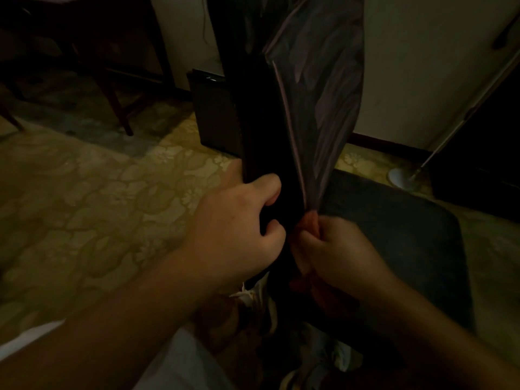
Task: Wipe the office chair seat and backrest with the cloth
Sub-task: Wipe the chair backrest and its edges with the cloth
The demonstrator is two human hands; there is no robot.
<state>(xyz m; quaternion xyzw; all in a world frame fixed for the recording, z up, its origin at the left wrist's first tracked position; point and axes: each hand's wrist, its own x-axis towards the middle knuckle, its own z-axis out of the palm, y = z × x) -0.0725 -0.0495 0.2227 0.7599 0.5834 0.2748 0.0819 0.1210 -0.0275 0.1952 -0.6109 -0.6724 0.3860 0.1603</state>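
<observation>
The office chair backrest [264,122] is seen edge-on, upright at the centre of a dim room, with the dark seat [394,229] to its right. Its lower edge is gripped by the left hand [239,223], fingers curled round it. Just right of the backrest, an orange cloth [309,220] is pinched in the curled right hand [337,249].

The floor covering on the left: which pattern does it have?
The floor shows a yellowish floral, lace-like pattern, seen in the head view.
</observation>
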